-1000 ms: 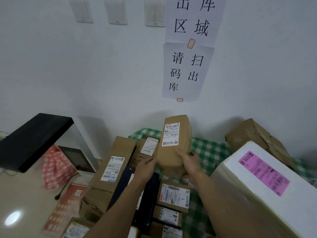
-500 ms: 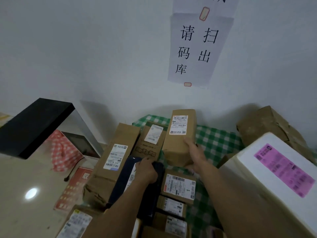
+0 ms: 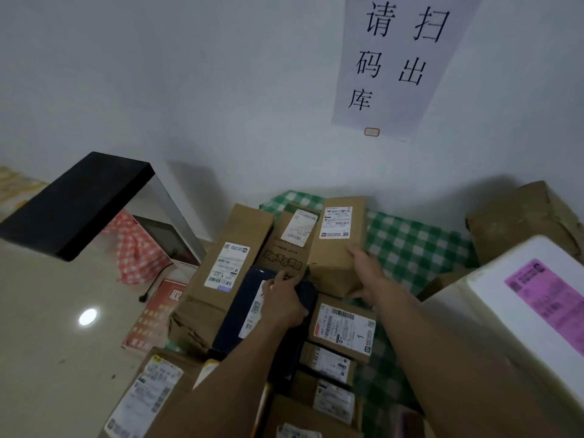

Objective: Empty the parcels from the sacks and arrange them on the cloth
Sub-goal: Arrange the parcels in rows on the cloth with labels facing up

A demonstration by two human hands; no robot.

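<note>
Clasping the brown parcel (image 3: 336,248) on the cloth (image 3: 410,245), right hand (image 3: 363,273); left hand (image 3: 284,301) closed on dark parcel (image 3: 234,314).

Wall notice (image 3: 395,64) was cropped at the top edge; white foam box (image 3: 521,311) ran off right; parcel labels (image 3: 335,222) were illegible.

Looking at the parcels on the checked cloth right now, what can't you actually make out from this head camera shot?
Head view only:
- Dark parcel: mostly covered by the left hand and forearm.
- Tall brown box: the right hand hides its lower right edge; label print too small to read.
- White foam box: cut off by the right frame edge.
- Green checked cloth: largely buried under parcels, so its extent is unclear.
- Sacks: none visible.
</note>
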